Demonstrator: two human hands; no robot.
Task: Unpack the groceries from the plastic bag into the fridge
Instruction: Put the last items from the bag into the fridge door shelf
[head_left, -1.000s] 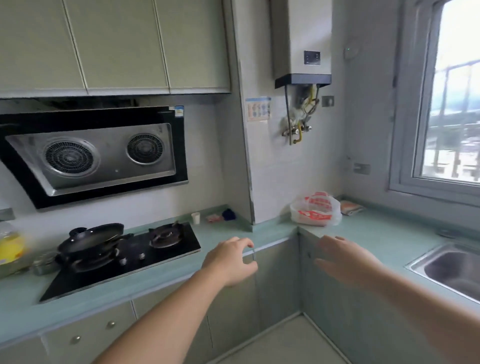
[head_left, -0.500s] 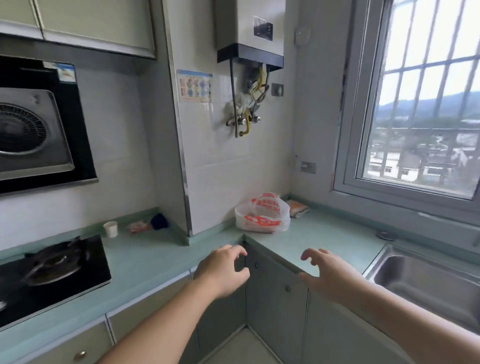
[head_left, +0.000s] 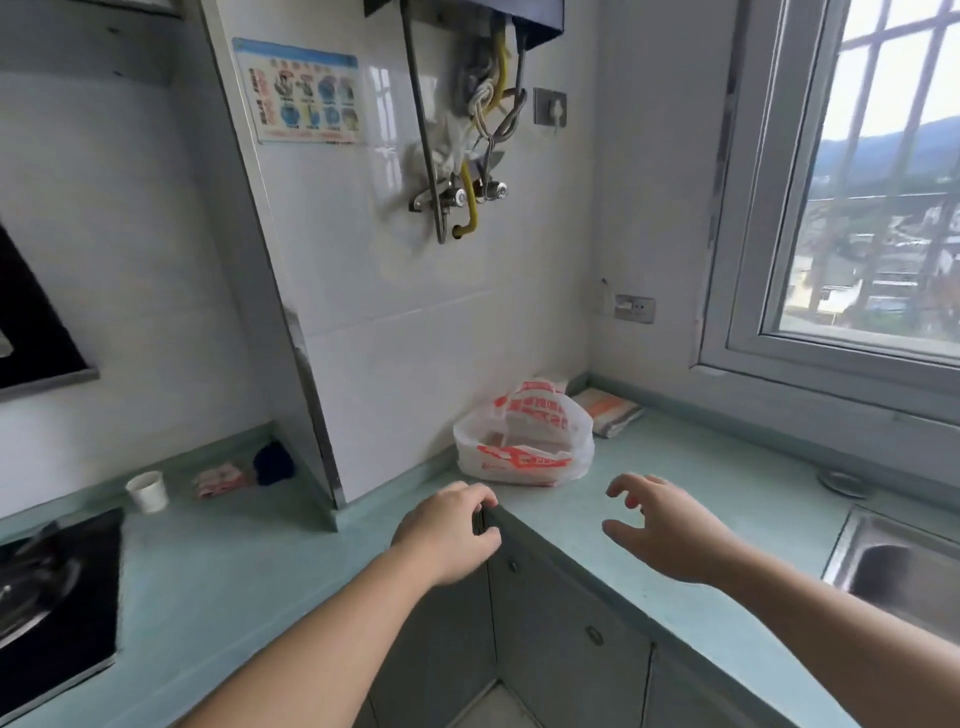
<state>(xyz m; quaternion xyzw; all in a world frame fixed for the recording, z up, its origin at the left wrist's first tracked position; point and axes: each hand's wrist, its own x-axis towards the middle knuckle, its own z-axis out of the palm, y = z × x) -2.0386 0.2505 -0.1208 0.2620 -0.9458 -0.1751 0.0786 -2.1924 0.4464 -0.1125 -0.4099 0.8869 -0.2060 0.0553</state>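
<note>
Hands (head_left: 670, 530) nearer bag (head_left: 524, 441), seemingly empty.

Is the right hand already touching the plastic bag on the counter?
Apart. In the head view, a strip of bare counter shows between the spread fingertips of the right hand and the plastic bag.

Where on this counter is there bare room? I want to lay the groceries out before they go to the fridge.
Bare worktop runs between the plastic bag and the sink, under the window. Another free stretch lies between the hob and the counter's inner corner. The back corner is crowded: bag and folded cloth. The paper cup and small packets fill the strip behind the hob.
</note>
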